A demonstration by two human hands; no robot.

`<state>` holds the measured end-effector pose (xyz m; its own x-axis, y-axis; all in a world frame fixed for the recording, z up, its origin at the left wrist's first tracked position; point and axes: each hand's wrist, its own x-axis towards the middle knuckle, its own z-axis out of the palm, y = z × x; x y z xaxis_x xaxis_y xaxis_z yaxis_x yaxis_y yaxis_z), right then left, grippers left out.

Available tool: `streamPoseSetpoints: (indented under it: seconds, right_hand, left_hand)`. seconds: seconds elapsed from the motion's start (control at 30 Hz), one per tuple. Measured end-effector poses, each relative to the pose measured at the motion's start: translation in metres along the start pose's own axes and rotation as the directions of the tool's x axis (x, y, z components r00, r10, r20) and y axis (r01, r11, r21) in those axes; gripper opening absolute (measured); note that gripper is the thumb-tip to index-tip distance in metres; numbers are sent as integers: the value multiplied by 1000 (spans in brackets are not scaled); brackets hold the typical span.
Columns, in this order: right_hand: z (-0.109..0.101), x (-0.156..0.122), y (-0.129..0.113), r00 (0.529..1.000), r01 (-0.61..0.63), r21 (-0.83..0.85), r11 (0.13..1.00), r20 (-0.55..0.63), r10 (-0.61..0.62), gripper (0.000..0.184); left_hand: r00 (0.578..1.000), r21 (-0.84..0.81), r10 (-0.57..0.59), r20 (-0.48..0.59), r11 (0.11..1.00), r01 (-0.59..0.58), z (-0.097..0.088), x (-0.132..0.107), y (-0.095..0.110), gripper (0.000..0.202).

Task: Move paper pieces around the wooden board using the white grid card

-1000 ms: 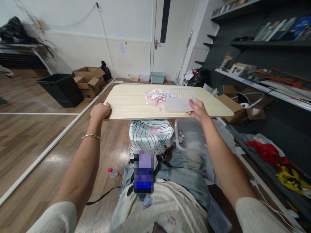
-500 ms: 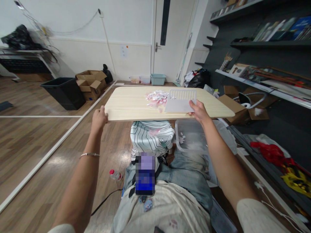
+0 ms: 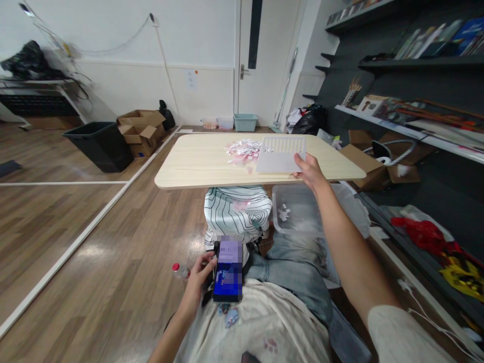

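My right hand [image 3: 309, 170] is closed on the near right corner of a white slotted plastic panel [image 3: 278, 162], thumb on top and fingertips by the board's near edge. The panel lies over the pale wooden board [image 3: 192, 161]. Just left of it is a loose heap of small white and pink pieces [image 3: 245, 148]. My left hand [image 3: 200, 269] is at the left edge of a phone [image 3: 227, 282] above my lap, fingers curled against its side. Part of the phone's screen is pixelated.
A patterned cloth [image 3: 238, 209] covers something beneath the board. Right of it stands a clear plastic bin [image 3: 297, 214] with several white pieces inside. A red-capped bottle [image 3: 181, 271] is on the floor at left. Farther off are a black bin [image 3: 96, 146] and cardboard boxes [image 3: 141, 133].
My left hand has let go of the board's near left corner and come down and right to the phone. My right hand and the slotted panel have stayed in place.
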<state>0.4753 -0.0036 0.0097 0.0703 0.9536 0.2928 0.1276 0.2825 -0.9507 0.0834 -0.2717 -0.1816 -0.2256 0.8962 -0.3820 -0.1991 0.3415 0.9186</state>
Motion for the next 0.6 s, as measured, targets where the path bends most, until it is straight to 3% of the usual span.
streamPoseSetpoints:
  seconds: [0.23,0.4,0.6]
  right_hand:
    - [-1,0,0,1000,-7,30,1000,-6,7,73]
    - [0,-2,-2,999,-29,32,999,-17,30,70]
    - [2,-1,-3,999,-29,27,999,-17,29,70]
  left_hand:
    - [994,153,29,105,987,-45,-6,6,-13,89]
    - [992,161,120,33,979,-124,1,1,-24,87]
    - [985,215,167,32,962,-170,6,0,-25,86]
